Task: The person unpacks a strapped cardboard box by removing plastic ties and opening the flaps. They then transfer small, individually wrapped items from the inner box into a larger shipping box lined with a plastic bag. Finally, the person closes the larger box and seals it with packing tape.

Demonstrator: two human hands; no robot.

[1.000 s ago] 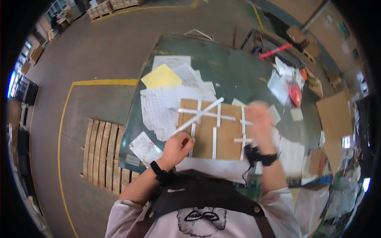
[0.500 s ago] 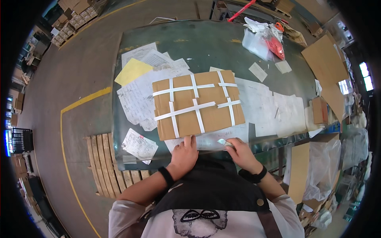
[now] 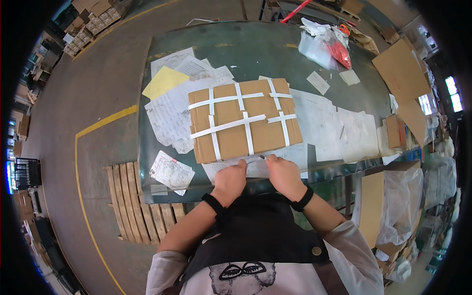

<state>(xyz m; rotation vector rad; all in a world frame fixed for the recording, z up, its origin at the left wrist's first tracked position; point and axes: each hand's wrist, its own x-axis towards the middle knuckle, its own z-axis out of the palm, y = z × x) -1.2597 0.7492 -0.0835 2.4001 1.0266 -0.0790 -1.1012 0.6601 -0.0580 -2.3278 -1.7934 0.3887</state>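
Note:
A flat brown cardboard box point(image 3: 228, 132) lies on the green table in front of me, with white straps point(image 3: 227, 126) crossing its top; several of these have gaps or loose ends. My left hand point(image 3: 230, 180) is closed, thumb and fingers pinched just below the box's near edge; what it grips, if anything, is hidden. My right hand point(image 3: 286, 177) is closed beside it, at the same near edge. A small dark tip pokes from its fingers toward the left hand, and the rest of that small tool is covered by the hand.
Paper sheets point(image 3: 164, 113) and a yellow sheet point(image 3: 164, 82) lie left of the box, more sheets point(image 3: 339, 130) right. Plastic bags point(image 3: 319, 49) sit at the table's far right. A wooden pallet point(image 3: 130, 201) stands lower left, and cardboard point(image 3: 400, 73) borders the right side.
My right hand has moved left, close to my left hand at the box's near edge. The small pale-ended tool it showed is now mostly hidden. The box appears slightly higher in view.

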